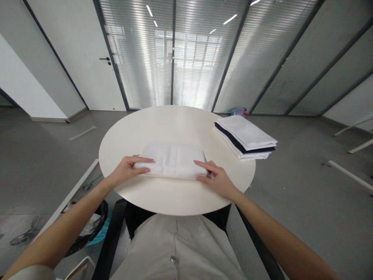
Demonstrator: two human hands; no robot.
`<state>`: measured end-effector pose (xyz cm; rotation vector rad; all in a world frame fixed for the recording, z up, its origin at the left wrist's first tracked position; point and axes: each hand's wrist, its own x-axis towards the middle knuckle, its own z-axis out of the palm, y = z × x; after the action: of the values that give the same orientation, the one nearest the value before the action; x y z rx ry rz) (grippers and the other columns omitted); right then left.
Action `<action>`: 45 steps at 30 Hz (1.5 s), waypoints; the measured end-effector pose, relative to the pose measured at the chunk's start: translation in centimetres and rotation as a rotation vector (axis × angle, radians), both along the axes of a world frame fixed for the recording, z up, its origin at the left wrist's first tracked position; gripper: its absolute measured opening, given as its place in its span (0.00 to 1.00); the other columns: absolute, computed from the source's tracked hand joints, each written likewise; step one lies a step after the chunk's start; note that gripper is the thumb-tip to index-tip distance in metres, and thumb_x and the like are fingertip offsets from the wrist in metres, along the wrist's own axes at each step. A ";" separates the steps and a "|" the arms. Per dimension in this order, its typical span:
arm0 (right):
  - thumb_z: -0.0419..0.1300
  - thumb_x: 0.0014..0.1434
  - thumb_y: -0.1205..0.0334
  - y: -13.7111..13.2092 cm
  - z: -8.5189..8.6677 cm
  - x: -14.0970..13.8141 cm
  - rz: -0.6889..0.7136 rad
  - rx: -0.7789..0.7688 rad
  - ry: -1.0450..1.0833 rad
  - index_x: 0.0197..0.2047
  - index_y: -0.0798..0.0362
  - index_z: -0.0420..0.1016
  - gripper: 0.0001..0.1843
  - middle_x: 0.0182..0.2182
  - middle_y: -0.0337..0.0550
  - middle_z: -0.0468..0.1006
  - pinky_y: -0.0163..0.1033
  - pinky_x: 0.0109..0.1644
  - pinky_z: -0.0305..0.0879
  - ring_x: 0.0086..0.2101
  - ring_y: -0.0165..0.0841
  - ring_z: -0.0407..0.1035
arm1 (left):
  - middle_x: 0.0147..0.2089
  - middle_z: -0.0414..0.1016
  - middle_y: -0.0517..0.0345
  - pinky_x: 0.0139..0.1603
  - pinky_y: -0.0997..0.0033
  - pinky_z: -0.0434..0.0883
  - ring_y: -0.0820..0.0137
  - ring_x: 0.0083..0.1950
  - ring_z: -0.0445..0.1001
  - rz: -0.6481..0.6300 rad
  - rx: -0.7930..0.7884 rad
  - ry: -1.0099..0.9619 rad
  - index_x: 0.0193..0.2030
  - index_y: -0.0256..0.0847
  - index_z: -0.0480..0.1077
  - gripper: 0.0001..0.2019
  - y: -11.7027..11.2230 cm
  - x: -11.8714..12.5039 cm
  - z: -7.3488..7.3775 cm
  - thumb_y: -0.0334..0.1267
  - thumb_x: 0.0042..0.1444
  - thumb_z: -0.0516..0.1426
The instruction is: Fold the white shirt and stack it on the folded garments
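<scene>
A folded white cloth point(171, 160) lies flat on the round white table point(140, 128), its long side facing me. At its left end, my left hand point(131, 165) grips the cloth, with the index finger and thumb on top. The right end is held by my right hand point(214, 175) in a similar grip, the other fingers partly hidden at the edge. Toward the table's right rim sits a stack of folded cloths point(244, 136), mostly white with a dark navy layer among them.
Below the table at left stands a blue bin point(100, 233) lined with a black bag. Black chair armrests point(109, 237) flank my lap. Beyond the table are a glass partition point(192, 70) and a white door point(78, 50). A small colourful object point(239, 112) shows behind the stack.
</scene>
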<state>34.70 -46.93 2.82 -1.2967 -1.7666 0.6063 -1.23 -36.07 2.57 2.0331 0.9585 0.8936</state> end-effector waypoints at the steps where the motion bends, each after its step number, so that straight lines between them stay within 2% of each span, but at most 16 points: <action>1: 0.68 0.57 0.53 0.0 0.0 0.1 -0.001 0.007 -0.029 0.56 0.40 0.78 0.22 0.31 0.37 0.66 0.38 0.40 0.67 0.29 0.29 0.63 | 0.44 0.83 0.52 0.69 0.45 0.57 0.59 0.45 0.80 -0.018 0.031 0.030 0.45 0.46 0.82 0.17 0.1 -0.1 -0.1 0.49 0.49 0.68; 4: 0.66 0.60 0.53 0.1 -0.2 0.4 -0.036 0.083 -0.072 0.50 0.40 0.82 0.15 0.33 0.39 0.68 0.38 0.39 0.67 0.31 0.29 0.65 | 0.37 0.84 0.55 0.71 0.48 0.54 0.65 0.39 0.80 -0.032 0.135 0.034 0.44 0.46 0.82 0.15 0.4 -0.2 -0.3 0.48 0.50 0.68; 7: 0.65 0.61 0.54 0.3 -0.9 0.9 -0.102 0.218 -0.110 0.48 0.38 0.83 0.12 0.33 0.41 0.69 0.39 0.41 0.68 0.34 0.32 0.67 | 0.27 0.81 0.62 0.72 0.52 0.53 0.75 0.26 0.73 -0.044 0.228 -0.031 0.45 0.46 0.82 0.13 0.7 -0.1 -0.6 0.46 0.54 0.66; 10: 0.64 0.62 0.55 0.2 -1.5 1.3 -0.125 0.299 -0.137 0.47 0.38 0.83 0.11 0.30 0.41 0.69 0.42 0.44 0.68 0.37 0.35 0.67 | 0.23 0.78 0.66 0.73 0.52 0.52 0.79 0.22 0.69 -0.062 0.259 -0.044 0.47 0.47 0.82 0.14 0.8 -0.1 -0.8 0.46 0.55 0.65; 13: 0.66 0.59 0.55 -0.1 -1.4 1.2 -0.071 0.153 -0.074 0.52 0.38 0.81 0.16 0.34 0.41 0.69 0.40 0.42 0.68 0.34 0.33 0.66 | 0.26 0.80 0.64 0.70 0.50 0.57 0.78 0.22 0.70 -0.087 0.215 0.023 0.49 0.47 0.81 0.16 0.5 -0.1 -0.5 0.46 0.54 0.66; 16: 0.69 0.55 0.55 -0.1 -1.0 0.6 -0.021 -0.044 -0.024 0.58 0.38 0.76 0.27 0.35 0.39 0.67 0.38 0.38 0.68 0.29 0.28 0.63 | 0.32 0.83 0.58 0.55 0.55 0.74 0.76 0.22 0.70 -0.129 0.134 0.098 0.51 0.46 0.80 0.19 -0.2 0.3 0.1 0.45 0.53 0.66; 19: 0.70 0.54 0.56 0.4 -0.6 -0.2 -0.050 -0.118 -0.039 0.58 0.37 0.76 0.27 0.35 0.38 0.65 0.37 0.37 0.68 0.27 0.27 0.60 | 0.39 0.84 0.54 0.42 0.63 0.78 0.68 0.27 0.77 -0.148 0.048 0.095 0.51 0.44 0.80 0.19 -0.8 0.9 0.3 0.46 0.54 0.65; 20: 0.70 0.54 0.57 0.5 -0.5 -0.4 -0.071 -0.125 -0.045 0.56 0.36 0.77 0.25 0.35 0.38 0.65 0.37 0.37 0.67 0.28 0.27 0.60 | 0.41 0.84 0.52 0.44 0.62 0.77 0.65 0.32 0.79 -0.141 0.037 0.079 0.51 0.44 0.80 0.18 -0.9 1.0 0.2 0.46 0.54 0.65; 22: 0.69 0.55 0.58 0.8 -0.5 -0.8 -0.119 -0.127 -0.051 0.53 0.36 0.80 0.21 0.36 0.39 0.64 0.38 0.39 0.68 0.29 0.28 0.61 | 0.44 0.83 0.52 0.57 0.55 0.73 0.61 0.41 0.81 -0.108 0.047 0.062 0.50 0.47 0.80 0.17 -1.0 1.3 0.0 0.47 0.54 0.65; 24: 0.69 0.55 0.57 0.9 -0.8 -0.9 -0.166 -0.118 -0.057 0.50 0.36 0.81 0.18 0.37 0.40 0.64 0.39 0.41 0.68 0.31 0.29 0.62 | 0.44 0.83 0.53 0.68 0.45 0.59 0.59 0.45 0.81 -0.074 0.081 0.058 0.48 0.50 0.81 0.15 -0.9 1.3 -0.3 0.48 0.55 0.65; 26: 0.69 0.55 0.56 1.0 -1.3 -0.8 -0.200 -0.108 -0.060 0.49 0.37 0.82 0.17 0.38 0.40 0.64 0.39 0.41 0.68 0.31 0.29 0.63 | 0.42 0.83 0.53 0.72 0.41 0.47 0.59 0.45 0.81 -0.061 0.108 0.051 0.46 0.51 0.81 0.14 -0.9 1.3 -0.5 0.50 0.55 0.64; 31: 0.66 0.58 0.57 1.0 -2.1 -0.2 -0.184 -0.059 -0.053 0.50 0.37 0.81 0.15 0.42 0.40 0.63 0.38 0.39 0.69 0.28 0.26 0.62 | 0.40 0.84 0.54 0.73 0.44 0.43 0.64 0.37 0.79 -0.098 0.141 0.114 0.47 0.50 0.81 0.17 -1.1 1.2 -0.4 0.54 0.56 0.62; 35: 0.65 0.59 0.59 1.3 -1.3 0.9 -0.061 -0.043 -0.137 0.55 0.36 0.78 0.20 0.41 0.40 0.65 0.38 0.40 0.69 0.28 0.25 0.62 | 0.27 0.80 0.65 0.71 0.46 0.49 0.72 0.26 0.71 -0.117 0.199 0.151 0.56 0.49 0.77 0.20 -1.1 0.5 -0.4 0.51 0.58 0.62; 38: 0.66 0.59 0.59 1.5 -0.5 1.8 0.024 -0.013 -0.209 0.56 0.37 0.77 0.22 0.39 0.40 0.67 0.39 0.44 0.70 0.31 0.27 0.65 | 0.20 0.72 0.69 0.68 0.52 0.56 0.74 0.24 0.65 -0.133 0.265 0.134 0.56 0.48 0.76 0.20 -1.3 -0.1 -0.4 0.49 0.59 0.62; 40: 0.66 0.59 0.58 1.5 -0.3 2.2 0.054 0.005 -0.234 0.57 0.37 0.76 0.23 0.40 0.41 0.67 0.40 0.45 0.71 0.32 0.28 0.67 | 0.23 0.74 0.65 0.64 0.55 0.61 0.71 0.29 0.68 -0.134 0.295 0.132 0.55 0.48 0.77 0.19 -1.4 -0.4 -0.3 0.48 0.59 0.62; 45: 0.65 0.60 0.55 1.2 -0.9 2.9 0.053 0.100 -0.233 0.59 0.38 0.75 0.23 0.41 0.43 0.71 0.44 0.48 0.72 0.33 0.31 0.69 | 0.41 0.80 0.51 0.52 0.60 0.68 0.61 0.48 0.71 -0.018 0.244 0.141 0.53 0.49 0.79 0.19 -1.6 -1.3 -0.3 0.50 0.56 0.63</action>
<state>37.64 -45.68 1.90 -1.2964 -2.0000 0.4030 -2.48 -37.66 2.23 2.3338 0.9419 0.9043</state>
